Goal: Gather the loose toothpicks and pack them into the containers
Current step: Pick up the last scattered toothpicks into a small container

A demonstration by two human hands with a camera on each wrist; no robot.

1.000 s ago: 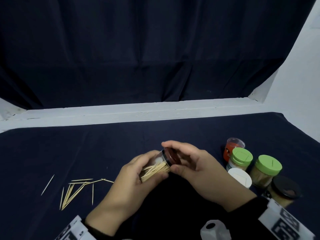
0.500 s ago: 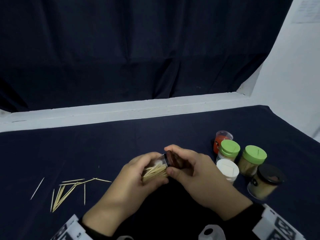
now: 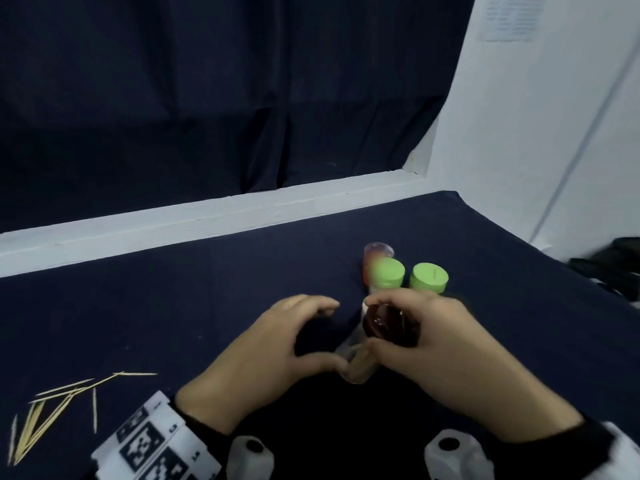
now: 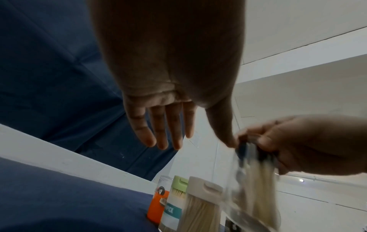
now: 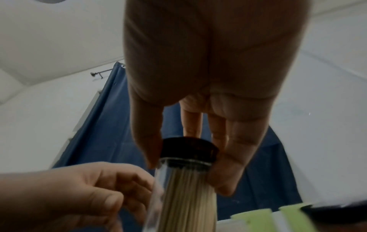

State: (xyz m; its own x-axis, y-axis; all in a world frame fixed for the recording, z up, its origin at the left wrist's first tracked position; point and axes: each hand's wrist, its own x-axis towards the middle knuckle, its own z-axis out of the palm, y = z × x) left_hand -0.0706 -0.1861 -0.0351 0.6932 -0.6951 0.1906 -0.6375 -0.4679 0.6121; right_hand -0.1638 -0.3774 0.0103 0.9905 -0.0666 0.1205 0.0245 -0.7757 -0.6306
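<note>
1. Step in hand, as I judge it: one filled container is being put away. The right hand [image 3: 446, 344] has its fingers [image 5: 234, 158] clamped round the dark brown lid [image 5: 188, 149] of the clear plastic toothpick jar [image 3: 356, 362], held just above the worktop [image 3: 173, 306].
2. The left hand [image 3: 273, 351] is beside the jar, fingers [image 4: 158, 133] apart and relaxed; only its thumb is near it.
3. Next move probably calls for setting the jar down upright.
4. Loose wooden toothpicks [image 3: 52, 410] lie well apart to the left, not yet gathered.
5. Two green-lidded jars [image 3: 408, 277], an orange container [image 3: 372, 258] and a white-lidded jar [image 4: 202, 202] crowd the spot behind the right hand.
</note>
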